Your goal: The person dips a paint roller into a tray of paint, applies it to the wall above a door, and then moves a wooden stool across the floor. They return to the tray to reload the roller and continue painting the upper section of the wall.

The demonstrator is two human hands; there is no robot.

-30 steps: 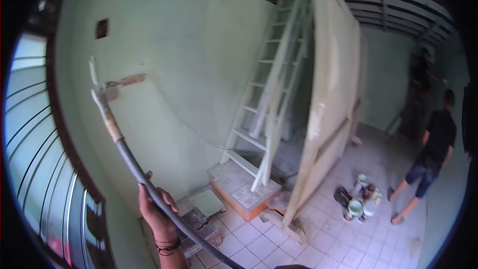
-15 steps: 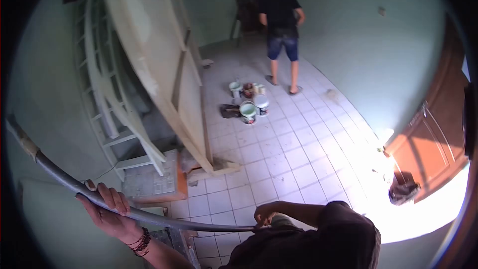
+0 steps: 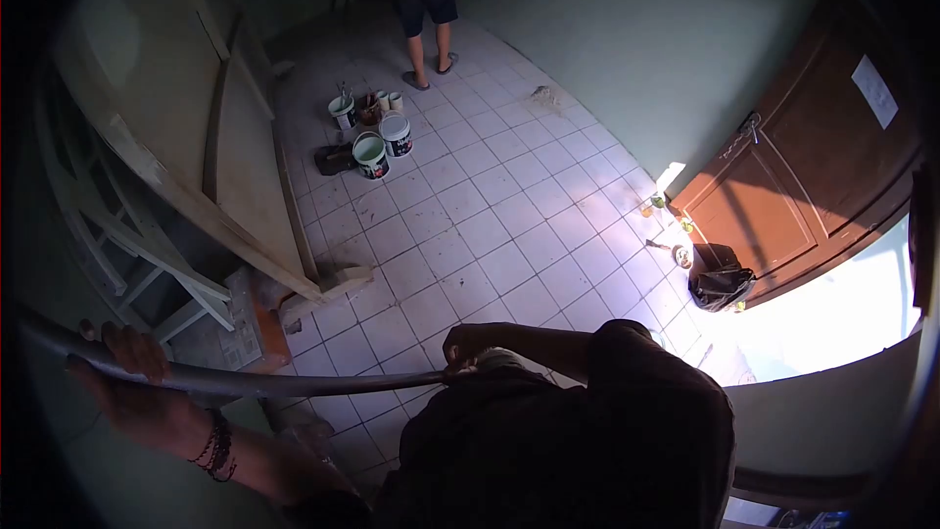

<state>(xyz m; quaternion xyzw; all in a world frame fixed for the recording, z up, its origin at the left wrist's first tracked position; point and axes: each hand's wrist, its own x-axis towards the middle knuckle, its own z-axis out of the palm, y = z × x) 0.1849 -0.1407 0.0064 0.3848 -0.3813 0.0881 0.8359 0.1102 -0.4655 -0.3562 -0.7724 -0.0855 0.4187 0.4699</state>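
I am looking straight down over my own dark shirt. A long grey pole [image 3: 294, 382] runs across the lower left of the view. My left hand [image 3: 132, 377] grips it far out to the left, a beaded bracelet on the wrist. My right hand [image 3: 468, 348] is closed around the pole's near end, close to my chest. The pole's far tip is cut off by the dark left edge.
White floor tiles [image 3: 490, 235] lie below. Several paint buckets [image 3: 372, 142] stand near another person's legs [image 3: 428, 15] at the top. A large board [image 3: 206, 157] and white ladder [image 3: 117, 245] lean at left. A brown door [image 3: 803, 176] and a black bag [image 3: 720, 279] are at right.
My view has swung from the wall and pole tip down to the floor. The pole has dropped from pointing up to lying nearly level; my right hand now shows on its end.
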